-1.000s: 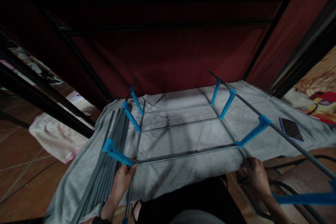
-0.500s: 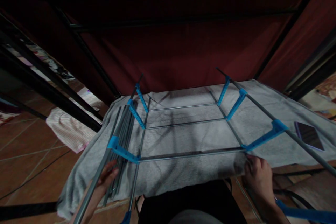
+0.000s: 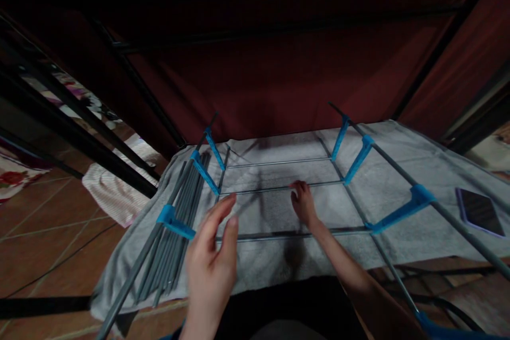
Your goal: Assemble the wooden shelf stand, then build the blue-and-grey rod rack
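A frame of grey metal tubes joined by blue plastic connectors (image 3: 360, 159) stands on a grey blanket. My left hand (image 3: 211, 255) is raised over the frame's near left corner, thumb and fingers apart, holding nothing. It hides part of the left tube and the end of a near blue connector (image 3: 177, 226). My right hand (image 3: 303, 204) reaches over the near cross tube (image 3: 266, 236) to the middle cross tube (image 3: 258, 189). Its fingers are loosely bent and apart, with nothing held; whether they touch the tube I cannot tell.
Several loose grey tubes (image 3: 175, 244) lie in a bundle on the blanket (image 3: 422, 180) at left. A phone (image 3: 480, 211) rests at the right. Behind stands a dark red panel (image 3: 274, 85) with black bars. A striped cloth (image 3: 115, 191) lies on the tiled floor at left.
My left hand has moved right and up from beside the loose tubes. My right hand has left the near right corner and moved inward to the middle cross tube.
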Available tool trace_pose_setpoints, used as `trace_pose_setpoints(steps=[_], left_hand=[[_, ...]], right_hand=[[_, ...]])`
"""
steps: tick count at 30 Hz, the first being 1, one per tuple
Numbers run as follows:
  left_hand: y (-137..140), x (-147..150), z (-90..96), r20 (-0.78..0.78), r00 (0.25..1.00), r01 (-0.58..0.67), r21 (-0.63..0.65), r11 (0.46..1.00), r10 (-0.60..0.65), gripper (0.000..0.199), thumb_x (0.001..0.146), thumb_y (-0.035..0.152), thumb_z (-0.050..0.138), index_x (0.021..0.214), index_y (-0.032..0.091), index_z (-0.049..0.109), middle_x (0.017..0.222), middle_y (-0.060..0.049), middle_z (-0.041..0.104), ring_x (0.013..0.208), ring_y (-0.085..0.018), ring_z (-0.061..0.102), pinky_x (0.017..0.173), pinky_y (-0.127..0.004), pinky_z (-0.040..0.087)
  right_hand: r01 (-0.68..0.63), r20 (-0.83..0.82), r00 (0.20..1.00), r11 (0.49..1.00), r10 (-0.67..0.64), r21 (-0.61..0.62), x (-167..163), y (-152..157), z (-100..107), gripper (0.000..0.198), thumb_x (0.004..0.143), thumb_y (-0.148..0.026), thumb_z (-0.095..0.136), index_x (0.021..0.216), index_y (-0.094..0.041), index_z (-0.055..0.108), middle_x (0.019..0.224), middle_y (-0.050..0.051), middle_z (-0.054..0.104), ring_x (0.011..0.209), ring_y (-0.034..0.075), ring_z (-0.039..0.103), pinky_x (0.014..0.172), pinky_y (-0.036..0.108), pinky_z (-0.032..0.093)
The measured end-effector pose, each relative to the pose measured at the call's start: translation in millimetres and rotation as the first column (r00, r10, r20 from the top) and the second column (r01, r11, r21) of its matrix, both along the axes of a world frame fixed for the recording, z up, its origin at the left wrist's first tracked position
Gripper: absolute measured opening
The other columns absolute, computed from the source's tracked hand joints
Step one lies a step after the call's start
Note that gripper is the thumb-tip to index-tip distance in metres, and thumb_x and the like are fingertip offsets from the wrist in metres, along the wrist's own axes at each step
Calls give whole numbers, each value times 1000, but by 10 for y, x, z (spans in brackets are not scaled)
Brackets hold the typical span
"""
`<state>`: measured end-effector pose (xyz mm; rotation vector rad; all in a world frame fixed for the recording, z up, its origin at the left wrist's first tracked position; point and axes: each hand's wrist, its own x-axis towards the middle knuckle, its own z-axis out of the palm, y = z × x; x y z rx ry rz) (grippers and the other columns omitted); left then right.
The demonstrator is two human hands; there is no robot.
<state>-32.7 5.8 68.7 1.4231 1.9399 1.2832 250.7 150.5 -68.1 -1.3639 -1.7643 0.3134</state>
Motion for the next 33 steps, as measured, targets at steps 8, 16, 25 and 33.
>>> trace_pose_setpoints(steps=[8, 16, 25, 33], left_hand=[[2210, 185, -782, 148, 927, -339, -55, 939, 343, 52, 76, 4, 50, 128, 7, 54, 115, -18, 65, 112, -26, 62, 94, -35, 49], [2937, -361, -1098, 63, 902, -413, -160, 896, 427, 51, 65, 7, 60, 116, 13, 56, 87, -9, 62, 92, -24, 65, 76, -32, 49], [3187, -571, -1390, -34, 943, -333, -163, 929, 332, 14, 66, 13, 63, 72, 21, 53, 63, 0, 53, 64, -18, 55, 63, -29, 41], [3302, -621, -1534, -84, 922, -386, -115, 915, 378, 14, 66, 6, 55, 72, 19, 55, 65, -1, 54, 71, -18, 55, 68, -29, 41]], right_hand=[[-132, 185, 971, 984, 152, -116, -254, 612, -41, 40, 87, -3, 43, 117, -19, 63, 122, 11, 61, 117, 25, 51, 104, 42, 40], [-174, 281, 938, 977, 204, -127, -547, 1287, -47, 43, 92, -6, 43, 131, -17, 57, 133, 12, 59, 123, 24, 50, 106, 40, 39], [-178, 452, 853, 960, 260, -217, -944, 1878, -225, 35, 98, -14, 42, 129, -16, 59, 126, 14, 60, 119, 25, 50, 103, 40, 38], [-199, 469, 822, 935, 322, -293, -971, 2113, -260, 24, 98, -13, 45, 107, -18, 66, 119, 11, 59, 108, 21, 54, 97, 32, 42]])
